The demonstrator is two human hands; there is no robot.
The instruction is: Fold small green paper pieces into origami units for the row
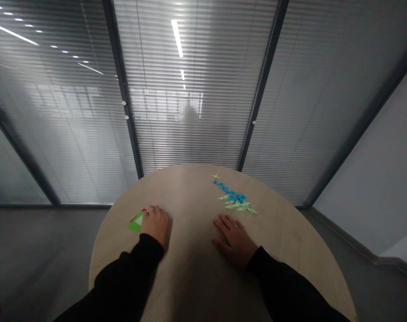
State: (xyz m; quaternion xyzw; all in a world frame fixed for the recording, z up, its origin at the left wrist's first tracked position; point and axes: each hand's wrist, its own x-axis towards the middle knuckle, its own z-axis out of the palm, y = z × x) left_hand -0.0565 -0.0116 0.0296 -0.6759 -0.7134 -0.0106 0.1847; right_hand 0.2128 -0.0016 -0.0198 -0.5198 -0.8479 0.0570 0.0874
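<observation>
My left hand (155,226) rests at the left of the round table with its fingers curled over the edge of some coloured paper sheets (134,226). Bright green, red and pale paper shows beside the fingers; the fingertips are partly hidden. My right hand (235,241) lies flat on the wood, fingers stretched out and holding nothing. Just beyond it is a cluster of small folded paper stars: pale green ones (237,206) nearest, blue ones (240,197) behind them in a trailing line, and a yellow one (216,176) at the far end.
The round wooden table (190,188) has its far edge close to a glass partition with blinds (190,147). A white wall (374,179) stands at the right. Grey floor (55,250) shows on both sides.
</observation>
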